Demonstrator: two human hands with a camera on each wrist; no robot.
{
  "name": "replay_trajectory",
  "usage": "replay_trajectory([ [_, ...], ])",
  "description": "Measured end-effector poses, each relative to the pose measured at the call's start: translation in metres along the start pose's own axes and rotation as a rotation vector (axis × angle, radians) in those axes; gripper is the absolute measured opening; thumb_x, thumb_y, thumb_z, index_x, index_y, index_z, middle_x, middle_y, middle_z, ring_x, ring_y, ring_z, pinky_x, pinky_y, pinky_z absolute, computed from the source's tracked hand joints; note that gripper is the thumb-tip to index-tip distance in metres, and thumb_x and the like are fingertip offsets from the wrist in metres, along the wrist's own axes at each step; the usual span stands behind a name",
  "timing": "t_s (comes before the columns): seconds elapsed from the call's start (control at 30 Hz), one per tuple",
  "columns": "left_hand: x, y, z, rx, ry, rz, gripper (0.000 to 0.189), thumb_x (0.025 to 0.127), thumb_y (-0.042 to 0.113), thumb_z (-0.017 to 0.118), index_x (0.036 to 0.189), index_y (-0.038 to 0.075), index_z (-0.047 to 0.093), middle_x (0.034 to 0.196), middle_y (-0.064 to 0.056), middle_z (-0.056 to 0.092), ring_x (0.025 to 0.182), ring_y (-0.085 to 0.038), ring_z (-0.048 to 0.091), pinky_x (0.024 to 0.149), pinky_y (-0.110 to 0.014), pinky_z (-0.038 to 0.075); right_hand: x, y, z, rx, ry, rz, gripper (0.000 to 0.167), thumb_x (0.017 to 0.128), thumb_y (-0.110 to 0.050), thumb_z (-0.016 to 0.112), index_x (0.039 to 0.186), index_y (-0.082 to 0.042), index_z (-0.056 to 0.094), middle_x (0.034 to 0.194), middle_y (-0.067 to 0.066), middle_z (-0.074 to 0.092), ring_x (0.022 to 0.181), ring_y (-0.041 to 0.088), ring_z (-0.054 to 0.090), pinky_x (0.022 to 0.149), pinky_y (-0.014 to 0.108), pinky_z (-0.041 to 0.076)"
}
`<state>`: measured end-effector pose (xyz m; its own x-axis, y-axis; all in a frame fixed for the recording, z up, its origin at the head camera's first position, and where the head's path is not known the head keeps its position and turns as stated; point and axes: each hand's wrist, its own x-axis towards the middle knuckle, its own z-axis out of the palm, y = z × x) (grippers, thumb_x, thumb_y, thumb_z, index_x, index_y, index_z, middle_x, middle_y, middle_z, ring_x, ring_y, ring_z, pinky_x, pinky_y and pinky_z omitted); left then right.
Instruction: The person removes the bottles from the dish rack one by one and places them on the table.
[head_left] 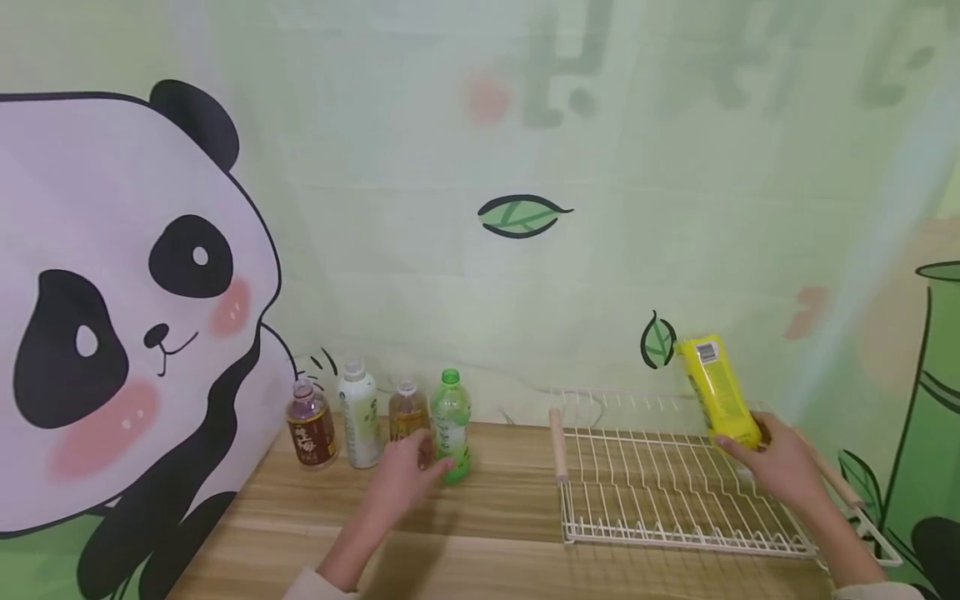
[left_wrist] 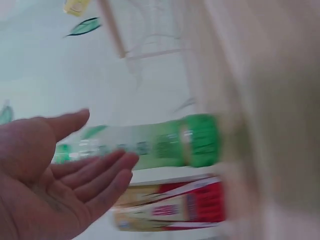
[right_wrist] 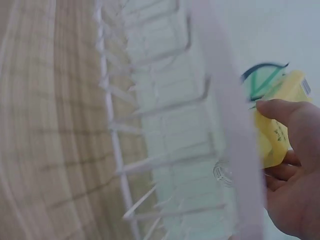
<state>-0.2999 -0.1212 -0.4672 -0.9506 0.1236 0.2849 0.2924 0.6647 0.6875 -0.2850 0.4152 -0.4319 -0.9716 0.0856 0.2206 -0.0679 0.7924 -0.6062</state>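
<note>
My right hand (head_left: 786, 465) grips the lower end of a yellow packet (head_left: 720, 392), holding it tilted above the right part of a white wire rack (head_left: 637, 479). A barcode shows near the packet's top. On the left, my left hand (head_left: 401, 473) reaches in front of the bottles with thumb and fingers spread apart. Nearest to it stands a green-capped clear bottle (head_left: 452, 417) with green at its base. The left wrist view shows the fingers (left_wrist: 107, 187) relaxed and overlapping this bottle. Just behind the hand is a bottle of brown drink (head_left: 408, 408), partly covered by it.
Further left stand a white bottle (head_left: 360, 412) and a dark-labelled bottle (head_left: 312, 429). The rack has wooden handles (head_left: 558, 446) and sits on the right of the wooden table (head_left: 292, 533). Behind everything hangs a pale green backdrop (head_left: 390, 208) with a panda and leaves.
</note>
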Motion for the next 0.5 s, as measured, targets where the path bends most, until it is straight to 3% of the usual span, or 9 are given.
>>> replay_trajectory([
  [0.13,0.000,0.023,-0.018,0.013,-0.038,0.108,0.055,0.095,0.035,0.081,0.134,-0.001,0.067,0.112,-0.013,0.077,0.098,-0.027,0.074,0.084,-0.043,0.063,-0.010,-0.027,-0.002,0.044,0.022,-0.058,0.094,0.101,-0.053,0.069,0.157,0.013,0.031,0.145,0.043,0.046,0.122,0.061,0.056,0.081,0.055,0.064],
  [0.23,-0.002,0.043,-0.026,0.040,-0.045,0.196,0.059,0.095,0.045,0.079,0.138,0.006,0.066,0.119,-0.006,0.077,0.106,-0.022,0.074,0.090,-0.041,0.062,-0.017,-0.049,-0.003,0.059,0.042,-0.124,0.091,0.099,-0.050,0.073,0.158,0.008,0.035,0.147,0.040,0.048,0.123,0.063,0.056,0.080,0.055,0.064],
  [0.4,-0.006,0.075,-0.037,0.118,-0.005,0.362,0.067,0.094,0.050,0.078,0.148,0.016,0.060,0.137,0.002,0.069,0.125,-0.019,0.066,0.101,-0.040,0.058,-0.029,-0.086,-0.003,0.038,0.044,-0.245,0.084,0.095,-0.044,0.080,0.156,0.002,0.044,0.144,0.031,0.056,0.119,0.059,0.061,0.071,0.043,0.065],
  [0.5,-0.006,0.090,-0.039,0.155,0.039,0.458,0.072,0.093,0.049,0.080,0.154,0.019,0.055,0.147,0.004,0.061,0.131,-0.020,0.061,0.103,-0.040,0.057,-0.035,-0.106,0.000,-0.012,0.045,-0.311,0.082,0.093,-0.043,0.083,0.153,0.000,0.049,0.141,0.027,0.061,0.116,0.053,0.065,0.076,0.048,0.065],
])
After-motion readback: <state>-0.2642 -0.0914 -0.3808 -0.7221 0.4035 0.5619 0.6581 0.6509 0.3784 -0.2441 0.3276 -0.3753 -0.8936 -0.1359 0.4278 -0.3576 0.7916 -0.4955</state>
